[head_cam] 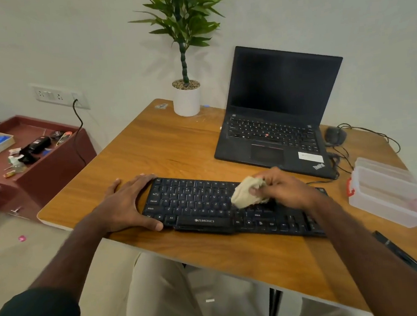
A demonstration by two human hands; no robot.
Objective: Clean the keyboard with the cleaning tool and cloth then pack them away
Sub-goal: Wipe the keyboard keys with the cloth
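Note:
A black keyboard (pixel 196 204) lies across the near middle of the wooden desk (pixel 166 146). My left hand (pixel 128 202) grips the keyboard's left end, fingers along its far edge and thumb curled at its near edge. My right hand (pixel 283 189) holds a bunched beige cloth (pixel 247 192) and presses it on the keys right of the middle. A clear plastic box (pixel 387 192) with a red latch stands at the desk's right. A thin black tool (pixel 405 256), like a pen, lies near the right front edge.
An open black laptop (pixel 282 116) stands behind the keyboard, with a black mouse (pixel 335 135) and cables to its right. A potted plant (pixel 187 96) is at the back edge. A red-brown cabinet (pixel 39 167) with small items sits to the left, below a wall socket.

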